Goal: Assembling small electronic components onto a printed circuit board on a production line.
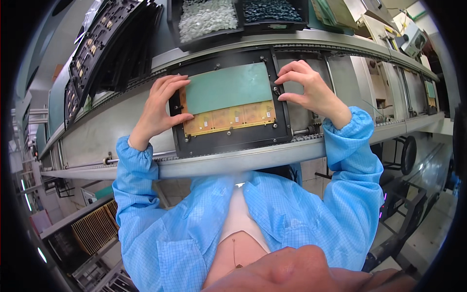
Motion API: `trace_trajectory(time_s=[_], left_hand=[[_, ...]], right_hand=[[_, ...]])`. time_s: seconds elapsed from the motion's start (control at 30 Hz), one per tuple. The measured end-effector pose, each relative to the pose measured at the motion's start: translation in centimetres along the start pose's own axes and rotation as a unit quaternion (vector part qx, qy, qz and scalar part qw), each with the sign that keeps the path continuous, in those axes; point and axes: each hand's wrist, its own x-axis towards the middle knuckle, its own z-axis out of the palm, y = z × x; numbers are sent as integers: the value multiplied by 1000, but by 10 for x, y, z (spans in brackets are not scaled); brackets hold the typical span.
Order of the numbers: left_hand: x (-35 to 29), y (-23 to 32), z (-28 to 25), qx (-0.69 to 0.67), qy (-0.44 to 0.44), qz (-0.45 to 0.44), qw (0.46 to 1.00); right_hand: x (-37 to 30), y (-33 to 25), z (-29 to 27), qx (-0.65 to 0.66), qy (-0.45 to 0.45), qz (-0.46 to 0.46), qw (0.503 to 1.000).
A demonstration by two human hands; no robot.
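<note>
A green sheet (pixel 228 86) lies flat upon a yellow-orange board (pixel 228 120), covering its upper part and leaving a strip along the near side visible. The board is set inside a black frame (pixel 202 146), which rests between the two rails of a conveyor (pixel 243 159). The left hand (pixel 155 106) is at the left edge of the sheet, its thumb and fingers spread well apart, the thumb tip near the sheet's lower left corner; whether it grips the sheet or only touches it, I cannot tell. The right hand (pixel 310 89) is at the right side of the frame, with fingers curved and a clear gap to the thumb; it seems to hold nothing, and I cannot tell if it touches the frame. Beyond the conveyor are white small parts (pixel 206 18) and dark small parts (pixel 270 10) in black bins (pixel 211 41).
</note>
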Motion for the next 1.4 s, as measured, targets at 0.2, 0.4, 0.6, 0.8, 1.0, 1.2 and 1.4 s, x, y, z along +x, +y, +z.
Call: trace_trajectory(time_s=[0.2, 0.4, 0.6, 0.8, 1.0, 1.2, 1.4], left_hand=[[2, -2, -1, -28, -4, -17, 999], [3, -6, 4, -50, -1, -23, 999], [0, -12, 7, -49, 3, -18, 999], [-32, -23, 11, -126, 124, -146, 973], [-40, -18, 17, -82, 328, -181, 924], [-34, -43, -69, 160, 526, -171, 818], [-83, -165, -113, 57, 472, -430, 767]], right_hand=[[-1, 6, 10, 21, 26, -43, 998], [2, 9, 18, 39, 56, -49, 996], [5, 8, 22, 44, 46, -36, 997], [18, -14, 16, -10, 115, -50, 992], [51, -123, 80, 2, -84, -234, 969], [73, -144, 153, -91, -164, -338, 922], [56, -136, 143, -123, -235, -312, 912]])
